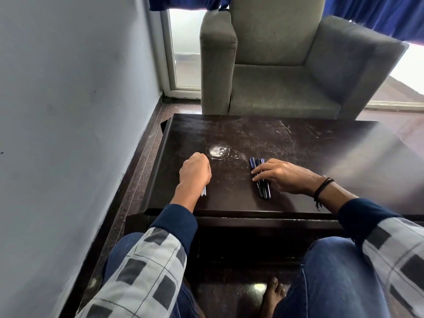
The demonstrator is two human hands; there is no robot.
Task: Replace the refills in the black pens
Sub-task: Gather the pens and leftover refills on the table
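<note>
Dark and badly scratched, the tabletop (pixel 298 143) fills the middle of the view, with a white ring mark (pixel 218 151) near its centre. A grey armchair (pixel 275 88) stands past its far edge, under blue curtains (pixel 378 12) that the frame cuts off at the top. A pale wall (pixel 68 88) runs along the left, ending at a glass door (pixel 183 53).

The left hand (pixel 195 171) sits toward the tabletop's left edge, curled into a fist, knuckles up. It hides most of the refills (pixel 204 191). Only two or three thin ends stick out below the wrist, near the front edge, and the grip on them cannot be seen.

The right hand (pixel 284 177) lies at the middle of the tabletop. Its fingers (pixel 259 171) are stretched fairly straight across a bundle of black pens (pixel 263 191) lying side by side, pointing front to back. The thumb is hidden. At least four pens show, but they overlap and the fingers cover their middles, so the exact count is unclear.

A dark band (pixel 322 187) circles the right wrist.
</note>
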